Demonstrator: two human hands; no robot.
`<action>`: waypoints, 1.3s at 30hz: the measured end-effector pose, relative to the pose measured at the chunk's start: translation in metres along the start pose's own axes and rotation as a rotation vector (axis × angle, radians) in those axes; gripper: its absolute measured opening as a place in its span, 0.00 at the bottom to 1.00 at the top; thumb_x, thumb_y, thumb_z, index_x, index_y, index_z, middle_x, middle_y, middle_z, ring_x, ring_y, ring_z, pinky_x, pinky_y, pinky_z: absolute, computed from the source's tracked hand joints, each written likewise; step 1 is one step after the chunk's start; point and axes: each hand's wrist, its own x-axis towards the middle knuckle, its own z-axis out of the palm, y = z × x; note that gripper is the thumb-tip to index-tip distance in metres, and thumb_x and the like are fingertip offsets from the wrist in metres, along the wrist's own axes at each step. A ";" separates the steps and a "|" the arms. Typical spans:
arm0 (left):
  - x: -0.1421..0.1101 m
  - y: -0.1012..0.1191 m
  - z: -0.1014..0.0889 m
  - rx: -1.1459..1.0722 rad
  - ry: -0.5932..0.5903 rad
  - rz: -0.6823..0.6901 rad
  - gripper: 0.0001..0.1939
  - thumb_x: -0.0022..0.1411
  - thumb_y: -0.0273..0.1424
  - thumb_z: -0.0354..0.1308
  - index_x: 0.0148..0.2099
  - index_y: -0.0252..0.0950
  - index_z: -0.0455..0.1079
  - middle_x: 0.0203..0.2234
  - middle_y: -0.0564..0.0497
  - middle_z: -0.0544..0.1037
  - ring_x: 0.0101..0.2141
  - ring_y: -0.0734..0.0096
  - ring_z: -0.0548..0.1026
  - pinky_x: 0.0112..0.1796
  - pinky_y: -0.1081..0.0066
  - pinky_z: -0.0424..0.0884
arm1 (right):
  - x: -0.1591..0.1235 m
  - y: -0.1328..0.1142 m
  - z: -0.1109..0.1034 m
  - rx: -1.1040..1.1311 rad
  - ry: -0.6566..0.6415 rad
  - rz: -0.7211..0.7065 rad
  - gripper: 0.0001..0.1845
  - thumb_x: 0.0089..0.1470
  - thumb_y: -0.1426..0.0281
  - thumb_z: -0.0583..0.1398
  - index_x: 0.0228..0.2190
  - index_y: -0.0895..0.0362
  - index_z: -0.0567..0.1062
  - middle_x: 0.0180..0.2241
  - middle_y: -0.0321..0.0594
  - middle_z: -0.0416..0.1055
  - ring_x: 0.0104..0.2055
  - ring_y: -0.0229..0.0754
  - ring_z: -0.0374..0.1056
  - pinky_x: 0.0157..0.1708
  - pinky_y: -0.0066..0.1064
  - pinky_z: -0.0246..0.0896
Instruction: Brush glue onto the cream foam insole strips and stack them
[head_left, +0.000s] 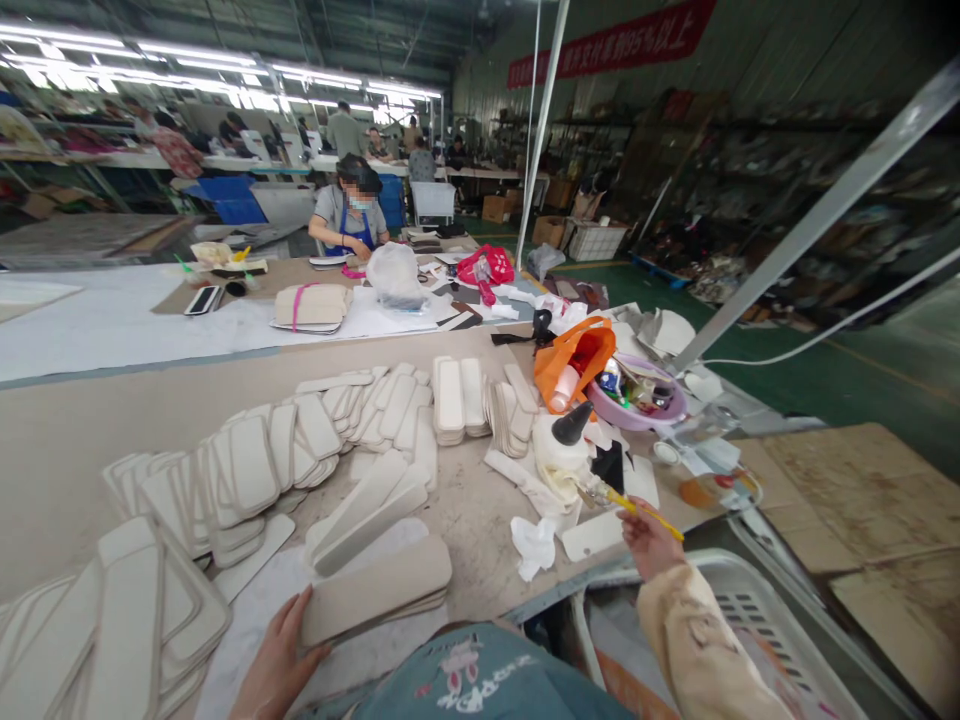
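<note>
My right hand (pixel 651 540) grips a brush (pixel 641 512) by its yellow handle. The brush's far end meets a pale, cloth-like mass beside a white rounded container (pixel 555 450) with a dark cone-shaped top; whether the bristles are inside it I cannot tell. My left hand (pixel 281 650) lies with fingers apart against the left end of a small fanned stack of long beige panels (pixel 382 590) with rounded ends. White paper (pixel 375 640) lies under that stack. Just beyond it are more long panels (pixel 367 510), overlapping.
Rows of overlapping panels (pixel 240 470) cover the table's left and middle. A crumpled white scrap (pixel 532 545), an orange bag (pixel 562 360) and a purple basin (pixel 645 415) lie to the right. A plastic basket (pixel 750 590) stands below my right arm. Across the table a co-worker (pixel 349 215) sits.
</note>
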 end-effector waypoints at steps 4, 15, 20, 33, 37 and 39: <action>0.005 -0.001 -0.004 -0.034 -0.044 0.044 0.38 0.44 0.42 0.56 0.58 0.36 0.56 0.55 0.42 0.64 0.55 0.49 0.64 0.58 0.55 0.57 | -0.031 -0.004 0.012 0.267 -0.022 0.126 0.16 0.39 0.56 0.64 0.28 0.53 0.70 0.19 0.31 0.63 0.16 0.31 0.57 0.13 0.23 0.57; 0.002 0.015 -0.027 -0.090 -0.192 0.101 0.42 0.44 0.30 0.63 0.61 0.31 0.52 0.58 0.36 0.58 0.59 0.54 0.59 0.58 0.58 0.55 | -0.118 0.004 0.152 0.355 -0.318 0.480 0.14 0.42 0.61 0.65 0.31 0.53 0.72 0.18 0.31 0.63 0.16 0.30 0.55 0.14 0.21 0.52; 0.004 0.007 -0.028 -0.104 -0.198 0.156 0.45 0.42 0.32 0.66 0.61 0.34 0.53 0.59 0.37 0.57 0.59 0.53 0.58 0.57 0.56 0.56 | -0.161 0.008 0.232 0.103 -0.544 0.493 0.20 0.43 0.54 0.64 0.33 0.56 0.70 0.18 0.33 0.69 0.15 0.32 0.59 0.15 0.22 0.51; 0.001 0.002 -0.028 -0.137 -0.184 0.172 0.39 0.42 0.34 0.65 0.58 0.38 0.58 0.57 0.41 0.60 0.56 0.53 0.62 0.55 0.56 0.61 | -0.205 0.038 0.336 -0.233 -0.907 0.438 0.19 0.47 0.54 0.59 0.35 0.56 0.68 0.21 0.32 0.71 0.18 0.34 0.64 0.19 0.24 0.59; -0.001 0.001 -0.027 -0.137 -0.177 0.192 0.39 0.42 0.33 0.64 0.58 0.37 0.58 0.56 0.41 0.61 0.56 0.54 0.62 0.55 0.57 0.61 | -0.215 0.047 0.346 -0.258 -0.927 0.424 0.17 0.48 0.56 0.58 0.35 0.56 0.69 0.20 0.31 0.71 0.18 0.33 0.64 0.19 0.23 0.59; -0.002 0.001 -0.026 -0.136 -0.170 0.199 0.39 0.43 0.33 0.64 0.58 0.37 0.58 0.56 0.42 0.61 0.56 0.54 0.62 0.55 0.57 0.61 | -0.217 0.050 0.348 -0.271 -0.927 0.416 0.16 0.48 0.57 0.58 0.35 0.55 0.70 0.20 0.31 0.71 0.18 0.33 0.64 0.19 0.23 0.60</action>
